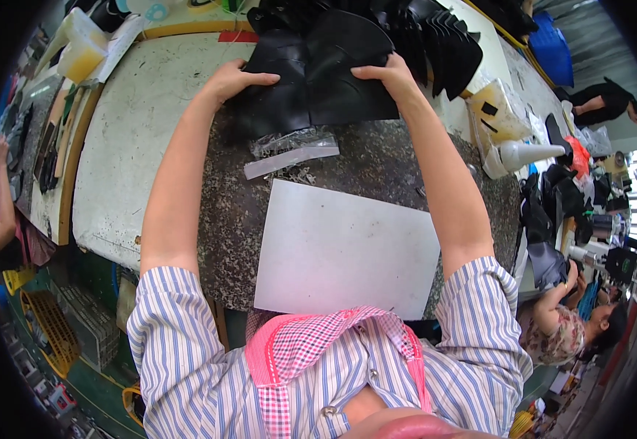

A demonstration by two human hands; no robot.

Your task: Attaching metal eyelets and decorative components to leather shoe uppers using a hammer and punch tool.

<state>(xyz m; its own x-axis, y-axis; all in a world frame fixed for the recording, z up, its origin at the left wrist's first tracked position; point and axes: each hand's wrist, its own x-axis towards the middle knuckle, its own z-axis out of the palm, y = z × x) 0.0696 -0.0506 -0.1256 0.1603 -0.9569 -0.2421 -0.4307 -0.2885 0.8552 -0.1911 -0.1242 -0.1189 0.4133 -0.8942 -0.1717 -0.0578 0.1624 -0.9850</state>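
My left hand (236, 77) grips the left edge of a stack of black leather-like cut pieces (311, 80) at the far side of a dark speckled stone slab (231, 212). On the stack's right edge sits my right hand (390, 75), fingers curled over it. Both arms reach forward from striped sleeves. Behind the stack lies a fanned row of more black cut pieces (436, 44). Between my arms, a small clear plastic bag (293, 140) and a clear strip (289, 161) rest on the slab.
A white sheet (348, 249) lies on the slab near me. A white glue bottle (527, 154) and a clear bag (494, 110) sit to the right. A yellowish container (80, 47) stands far left. Other people work at the left and right edges.
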